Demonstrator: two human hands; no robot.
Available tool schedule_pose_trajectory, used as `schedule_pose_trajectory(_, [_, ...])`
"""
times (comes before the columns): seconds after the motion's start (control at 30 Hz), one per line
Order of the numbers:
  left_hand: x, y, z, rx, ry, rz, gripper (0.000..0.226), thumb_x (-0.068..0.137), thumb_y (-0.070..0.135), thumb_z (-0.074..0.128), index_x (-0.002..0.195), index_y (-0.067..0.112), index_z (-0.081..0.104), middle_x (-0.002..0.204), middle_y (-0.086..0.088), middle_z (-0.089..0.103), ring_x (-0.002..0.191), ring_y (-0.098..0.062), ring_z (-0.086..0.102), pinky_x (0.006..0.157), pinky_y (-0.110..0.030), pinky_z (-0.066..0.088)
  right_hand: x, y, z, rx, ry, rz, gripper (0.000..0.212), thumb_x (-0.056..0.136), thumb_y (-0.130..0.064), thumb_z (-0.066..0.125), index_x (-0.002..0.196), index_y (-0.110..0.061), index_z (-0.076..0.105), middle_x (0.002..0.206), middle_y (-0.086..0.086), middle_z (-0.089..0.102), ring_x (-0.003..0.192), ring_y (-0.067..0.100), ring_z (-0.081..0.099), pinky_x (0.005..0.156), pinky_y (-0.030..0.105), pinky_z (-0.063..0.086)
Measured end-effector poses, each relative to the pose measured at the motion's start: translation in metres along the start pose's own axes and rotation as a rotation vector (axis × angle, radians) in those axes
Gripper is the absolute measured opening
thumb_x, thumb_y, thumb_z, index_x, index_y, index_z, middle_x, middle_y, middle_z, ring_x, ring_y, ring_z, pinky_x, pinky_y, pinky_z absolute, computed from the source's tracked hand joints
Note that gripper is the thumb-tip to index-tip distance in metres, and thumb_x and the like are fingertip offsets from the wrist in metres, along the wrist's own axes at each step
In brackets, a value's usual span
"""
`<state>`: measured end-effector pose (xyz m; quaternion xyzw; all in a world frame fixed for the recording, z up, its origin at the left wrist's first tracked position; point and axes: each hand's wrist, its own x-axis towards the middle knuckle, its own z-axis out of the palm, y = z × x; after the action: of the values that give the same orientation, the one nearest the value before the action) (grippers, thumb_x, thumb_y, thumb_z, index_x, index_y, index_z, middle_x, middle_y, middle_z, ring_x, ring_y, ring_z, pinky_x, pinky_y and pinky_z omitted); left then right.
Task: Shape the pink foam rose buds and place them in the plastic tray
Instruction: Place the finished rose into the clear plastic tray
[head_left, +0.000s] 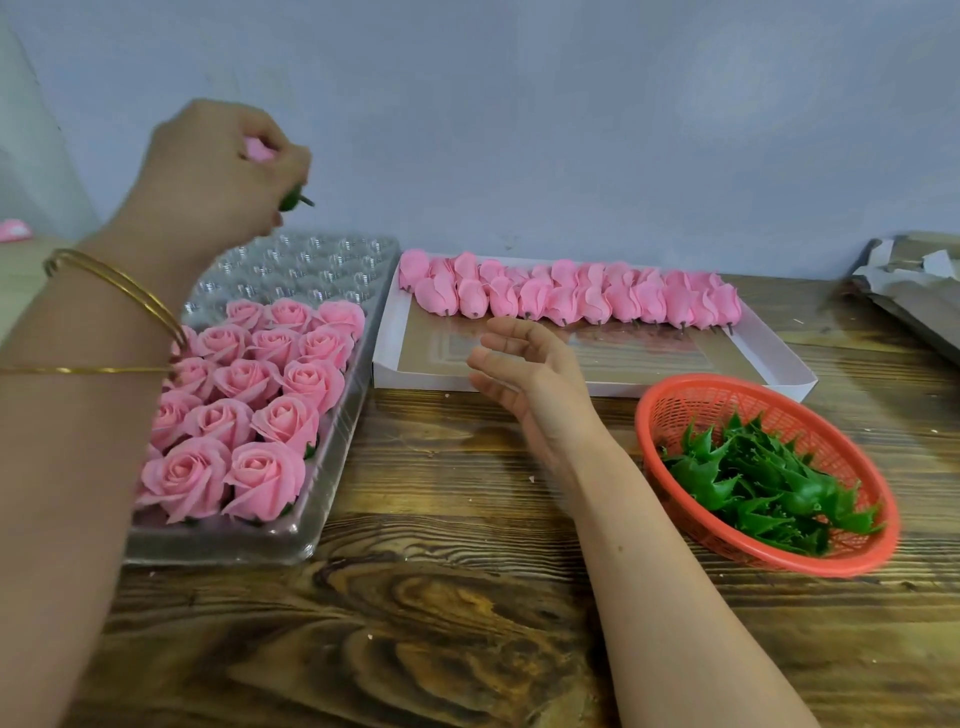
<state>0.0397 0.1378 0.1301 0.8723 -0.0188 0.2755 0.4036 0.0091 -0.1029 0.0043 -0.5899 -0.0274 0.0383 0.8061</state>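
Observation:
My left hand (218, 166) is raised above the far end of the clear plastic tray (332, 467) and grips a pink foam rose bud (258, 150); its green base pokes out below my fingers. The near part of the tray holds several opened pink roses (249, 405), while its far cups sit bare. My right hand (524, 374) hovers open over the table, fingers relaxed, just in front of a white cardboard box (779, 364). Along the box's far side lies a row of unshaped pink buds (571, 299) on short stems.
A red mesh basket (670, 400) with several green plastic calyxes stands at the right on the wooden table (467, 597). Crumpled grey paper (909, 291) lies at the far right. A grey wall runs behind, and something pink (13, 228) shows at the far left edge.

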Motion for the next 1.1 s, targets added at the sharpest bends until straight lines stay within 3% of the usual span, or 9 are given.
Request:
schedule_pose_trajectory(0.2, [0.036, -0.067, -0.015, 0.144, -0.059, -0.181, 0.014, 0.08, 0.026, 0.06, 0.075, 0.014, 0.065, 0.042, 0.016, 0.057, 0.032, -0.001, 0.053, 0.055, -0.023, 0.054, 0.001, 0.0, 0.0, -0.007, 0.01, 0.01, 0.029, 0.083, -0.002, 0.072, 0.11, -0.01, 0.063, 0.11, 0.009, 0.059, 0.1, 0.022, 0.063, 0.087, 0.032, 0.057])
schedule_pose_trajectory(0.3, [0.042, -0.101, -0.015, 0.289, -0.138, -0.281, 0.018, 0.089, 0.02, 0.061, 0.076, 0.01, 0.064, 0.04, 0.016, 0.056, 0.029, -0.002, 0.05, 0.084, -0.039, 0.056, 0.002, 0.001, 0.0, -0.008, 0.014, 0.013, 0.029, 0.083, -0.003, 0.072, 0.11, -0.009, 0.063, 0.105, 0.008, 0.06, 0.1, 0.024, 0.063, 0.087, 0.033, 0.056])
schedule_pose_trajectory(0.37, [0.04, -0.118, -0.013, 0.377, -0.196, -0.331, 0.02, 0.091, 0.019, 0.061, 0.077, 0.005, 0.065, 0.039, 0.009, 0.057, 0.029, -0.007, 0.052, 0.091, -0.045, 0.052, 0.003, 0.001, -0.001, -0.023, 0.014, 0.011, 0.029, 0.082, -0.004, 0.073, 0.11, -0.009, 0.064, 0.101, 0.006, 0.062, 0.1, 0.025, 0.064, 0.086, 0.032, 0.056])
schedule_pose_trajectory(0.43, [0.036, -0.131, -0.012, 0.442, -0.262, -0.35, 0.024, 0.091, 0.019, 0.062, 0.078, -0.001, 0.065, 0.053, -0.01, 0.064, 0.04, -0.019, 0.06, 0.088, -0.045, 0.053, 0.003, 0.002, 0.0, -0.025, 0.011, 0.008, 0.029, 0.081, -0.006, 0.073, 0.108, -0.01, 0.064, 0.098, 0.005, 0.063, 0.099, 0.025, 0.065, 0.084, 0.031, 0.055])
schedule_pose_trajectory(0.5, [0.033, -0.137, -0.014, 0.509, -0.324, -0.339, 0.027, 0.092, 0.018, 0.062, 0.079, -0.005, 0.065, 0.073, -0.025, 0.066, 0.065, -0.035, 0.066, 0.084, -0.044, 0.052, 0.004, 0.003, 0.0, -0.017, 0.002, 0.008, 0.031, 0.077, -0.009, 0.074, 0.106, -0.011, 0.065, 0.097, 0.005, 0.063, 0.098, 0.025, 0.065, 0.082, 0.031, 0.055])
schedule_pose_trajectory(0.63, [0.03, -0.141, -0.014, 0.675, -0.439, -0.262, 0.029, 0.093, 0.02, 0.061, 0.09, -0.009, 0.068, 0.102, -0.029, 0.066, 0.097, -0.041, 0.059, 0.083, -0.036, 0.043, 0.004, 0.003, 0.001, -0.011, -0.006, 0.012, 0.033, 0.072, -0.013, 0.075, 0.104, -0.012, 0.065, 0.094, 0.004, 0.064, 0.096, 0.024, 0.066, 0.08, 0.03, 0.055])
schedule_pose_trajectory(0.73, [0.028, -0.14, -0.012, 0.749, -0.501, -0.242, 0.027, 0.094, 0.019, 0.059, 0.095, -0.006, 0.067, 0.107, -0.027, 0.064, 0.098, -0.036, 0.056, 0.079, -0.033, 0.04, 0.003, 0.003, 0.001, -0.005, -0.015, 0.013, 0.032, 0.073, -0.012, 0.075, 0.103, -0.012, 0.065, 0.093, 0.004, 0.065, 0.096, 0.025, 0.066, 0.078, 0.028, 0.055])
schedule_pose_trajectory(0.87, [0.026, -0.137, -0.006, 0.821, -0.607, -0.207, 0.019, 0.095, 0.01, 0.052, 0.079, 0.0, 0.058, 0.084, -0.021, 0.055, 0.079, -0.028, 0.048, 0.07, -0.03, 0.034, 0.003, 0.003, 0.001, -0.006, -0.019, 0.011, 0.032, 0.073, -0.013, 0.074, 0.104, -0.011, 0.065, 0.093, 0.005, 0.065, 0.093, 0.023, 0.067, 0.076, 0.027, 0.055])
schedule_pose_trajectory(1.1, [0.028, -0.136, -0.001, 0.887, -0.706, -0.194, 0.018, 0.094, -0.001, 0.045, 0.076, -0.001, 0.048, 0.08, -0.019, 0.051, 0.074, -0.025, 0.045, 0.063, -0.028, 0.028, 0.003, 0.002, 0.001, -0.026, -0.011, 0.016, 0.022, 0.083, -0.005, 0.071, 0.104, -0.011, 0.064, 0.092, 0.004, 0.065, 0.09, 0.021, 0.067, 0.078, 0.027, 0.056])
